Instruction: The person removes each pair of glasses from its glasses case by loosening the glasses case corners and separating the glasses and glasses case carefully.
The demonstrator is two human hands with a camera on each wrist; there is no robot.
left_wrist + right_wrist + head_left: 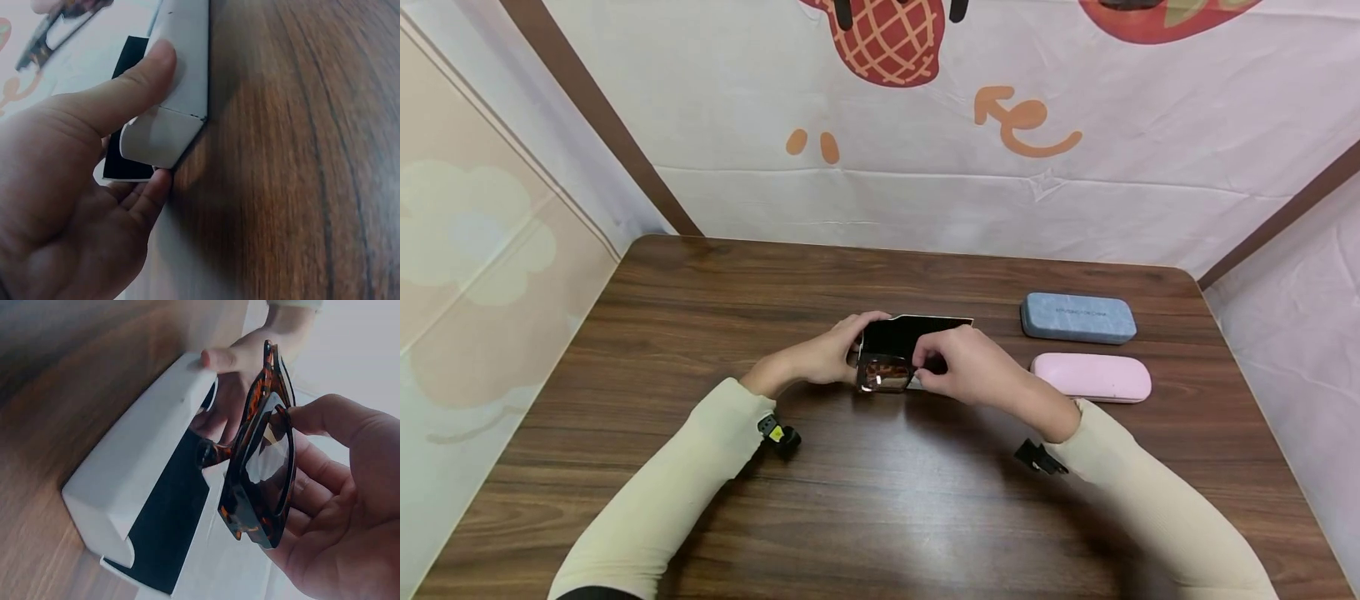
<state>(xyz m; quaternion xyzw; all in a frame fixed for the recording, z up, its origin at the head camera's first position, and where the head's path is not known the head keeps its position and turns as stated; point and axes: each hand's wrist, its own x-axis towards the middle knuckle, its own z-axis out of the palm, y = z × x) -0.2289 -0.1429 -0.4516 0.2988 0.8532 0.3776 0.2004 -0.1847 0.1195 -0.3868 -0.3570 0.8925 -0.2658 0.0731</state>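
A white glasses case (895, 333) with a black lining stands with its lid up at the middle of the table. My left hand (827, 354) grips its left end; in the left wrist view the thumb (147, 75) lies along the white front wall (184, 69) and a fingertip touches the lower corner. My right hand (973, 367) pinches tortoiseshell glasses (886, 375) between thumb and fingers. In the right wrist view these glasses (240, 506), temples folded, are held up over the open side of the case (137, 444).
To the right on the wooden table (880, 517) lie a blue glasses case (1078, 318) and, nearer me, a pink glasses case (1093, 377), both shut. The pink one is close to my right forearm. A printed white cloth (925, 200) hangs behind the table.
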